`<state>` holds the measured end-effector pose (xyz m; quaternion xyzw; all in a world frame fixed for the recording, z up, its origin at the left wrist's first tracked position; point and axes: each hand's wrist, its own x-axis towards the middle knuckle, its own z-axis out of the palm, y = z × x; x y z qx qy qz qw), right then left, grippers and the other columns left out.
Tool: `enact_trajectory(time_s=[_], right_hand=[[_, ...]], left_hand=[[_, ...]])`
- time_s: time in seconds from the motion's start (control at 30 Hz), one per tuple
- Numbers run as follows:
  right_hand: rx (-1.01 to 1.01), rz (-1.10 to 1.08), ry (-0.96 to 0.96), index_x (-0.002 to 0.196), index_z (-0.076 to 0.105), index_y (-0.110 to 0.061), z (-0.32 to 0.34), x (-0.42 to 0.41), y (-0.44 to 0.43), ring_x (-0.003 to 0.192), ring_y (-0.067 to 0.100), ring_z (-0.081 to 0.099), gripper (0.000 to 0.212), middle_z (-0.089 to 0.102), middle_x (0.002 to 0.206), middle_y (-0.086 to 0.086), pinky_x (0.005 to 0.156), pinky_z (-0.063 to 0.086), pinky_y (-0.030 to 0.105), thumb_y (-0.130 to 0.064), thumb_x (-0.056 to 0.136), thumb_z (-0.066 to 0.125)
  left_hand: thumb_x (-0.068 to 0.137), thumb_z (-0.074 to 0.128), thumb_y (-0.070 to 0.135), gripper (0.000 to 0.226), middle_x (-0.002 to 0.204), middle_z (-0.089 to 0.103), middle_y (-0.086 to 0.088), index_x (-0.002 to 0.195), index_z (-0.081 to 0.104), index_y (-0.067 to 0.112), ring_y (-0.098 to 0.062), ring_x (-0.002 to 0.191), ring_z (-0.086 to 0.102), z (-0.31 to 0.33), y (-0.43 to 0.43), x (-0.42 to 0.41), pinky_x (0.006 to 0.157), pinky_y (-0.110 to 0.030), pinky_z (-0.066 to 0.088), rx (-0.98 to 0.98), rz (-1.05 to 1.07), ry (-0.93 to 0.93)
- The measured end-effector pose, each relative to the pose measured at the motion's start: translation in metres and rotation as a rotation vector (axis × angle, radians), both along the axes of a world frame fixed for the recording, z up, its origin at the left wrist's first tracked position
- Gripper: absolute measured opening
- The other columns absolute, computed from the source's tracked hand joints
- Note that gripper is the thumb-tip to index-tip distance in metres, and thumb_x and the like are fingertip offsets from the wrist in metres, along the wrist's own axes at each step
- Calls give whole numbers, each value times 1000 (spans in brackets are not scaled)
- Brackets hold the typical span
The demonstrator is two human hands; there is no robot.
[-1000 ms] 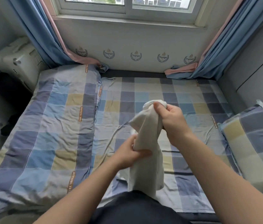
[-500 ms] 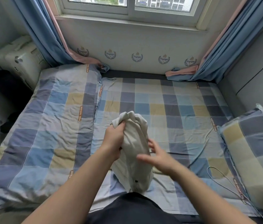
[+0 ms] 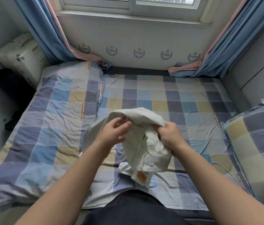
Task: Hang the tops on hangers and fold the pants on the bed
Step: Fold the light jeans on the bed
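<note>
Cream-white garment [image 3: 145, 143], bunched and part inside-out, hangs between my hands above the middle of the bed [image 3: 168, 101]; whether it is a top or pants I cannot tell from this crumple, though a small orange tag [image 3: 141, 176] shows at its lowest corner, which dangles just over the checked sheet near my lap; my right hand [image 3: 168, 135] is clenched into the cloth at the right of a raised fold, taking most of the weight; my left hand [image 3: 115, 132] sits under the arch of that fold with fingers loosely curled, and it is blurred, so I cannot say whether it pinches the fabric or only feels along it; I judge I am holding it up like this to find an opening or hem and shake it into shape before sorting it. Room is generous: the sheet ahead lies bare up to the wall under the window [image 3: 131, 4]; a folded checked quilt [image 3: 47, 127] covers the left side, its edge running near the garment; a checked pillow [image 3: 256, 143] lies well to the right, and a thin cable [image 3: 220, 166] trails on the sheet near my right forearm, which could snag if I spread the cloth that way; no hanger is in view.
</note>
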<state>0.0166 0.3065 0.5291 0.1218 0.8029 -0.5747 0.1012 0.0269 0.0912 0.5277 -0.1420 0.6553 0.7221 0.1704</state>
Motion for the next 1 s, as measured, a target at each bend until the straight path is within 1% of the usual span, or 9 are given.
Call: enact_trajectory(time_s=[0.13, 0.27, 0.4, 0.47, 0.53, 0.63, 0.8, 0.87, 1.0], right_hand=[[-143, -81, -35, 73, 66, -10, 31, -16, -5, 51, 5, 58, 24, 65, 57, -6, 46, 46, 19, -13, 96, 61], [-261, -114, -107, 75, 66, -7, 49, -20, -10, 50, 12, 55, 23, 62, 57, -1, 45, 44, 21, -3, 93, 52], [-406, -106, -185, 91, 67, -1, 52, -20, -10, 52, 15, 63, 12, 67, 63, 5, 47, 49, 25, -5, 96, 56], [-477, -86, -207, 100, 61, -6, 48, -15, -6, 56, 14, 65, 7, 68, 64, 2, 50, 52, 27, -12, 99, 59], [-516, -66, -208, 110, 58, -14, 37, -7, 2, 81, 17, 73, 12, 76, 86, 0, 69, 60, 37, -20, 99, 60], [-371, 30, -153, 124, 54, -28, 17, 15, 12, 114, 20, 65, 33, 66, 126, 2, 99, 54, 47, -33, 94, 67], [-62, 358, 8, 142, 41, -39, -2, 48, 0, 124, -5, 49, 74, 51, 136, -18, 98, 45, 21, -48, 79, 77], [5, 418, 52, 141, 44, -35, -9, 52, -15, 121, -8, 52, 70, 55, 131, -18, 95, 46, 16, -38, 81, 79], [264, 366, 169, 108, 58, -29, -18, 50, -30, 84, 6, 61, 22, 65, 92, -10, 73, 50, 33, -17, 89, 59]], left_hand=[[72, 86, 46, 58, 128, 67, 11, 124, 61, 38, -3, 110, 68, -8, 15, 30, 81, -21, 56, 9, -297, 84], [65, 91, 39, 92, 133, 61, 11, 144, 44, 34, -11, 124, 60, -7, 31, 39, 101, -34, 52, -104, -448, 281], [85, 65, 25, 30, 102, 71, 8, 113, 62, 16, -1, 95, 64, -2, 39, 30, 85, -22, 51, -153, -169, 440], [87, 52, 19, 27, 99, 71, -16, 100, 66, 1, -12, 88, 62, -2, 35, 23, 83, -36, 50, -167, 1, 420], [84, 47, 15, 33, 104, 68, -29, 100, 65, -6, -20, 89, 60, 0, 28, 16, 83, -49, 52, -165, 98, 337], [79, 44, 14, 31, 88, 69, -18, 92, 65, -3, -22, 82, 58, -2, 17, 8, 73, -40, 49, -251, 125, 235], [84, 58, 12, 16, 73, 59, -8, 82, 67, -2, -18, 70, 50, -7, 18, 13, 66, -34, 39, -446, -171, 276], [79, 64, 14, 12, 69, 62, -4, 79, 69, 3, -15, 66, 51, -2, 21, 16, 63, -31, 40, -442, -195, 285], [79, 64, 0, 17, 75, 72, -3, 81, 77, 10, -13, 67, 60, 7, 16, 15, 64, -30, 47, -499, -249, 322]])
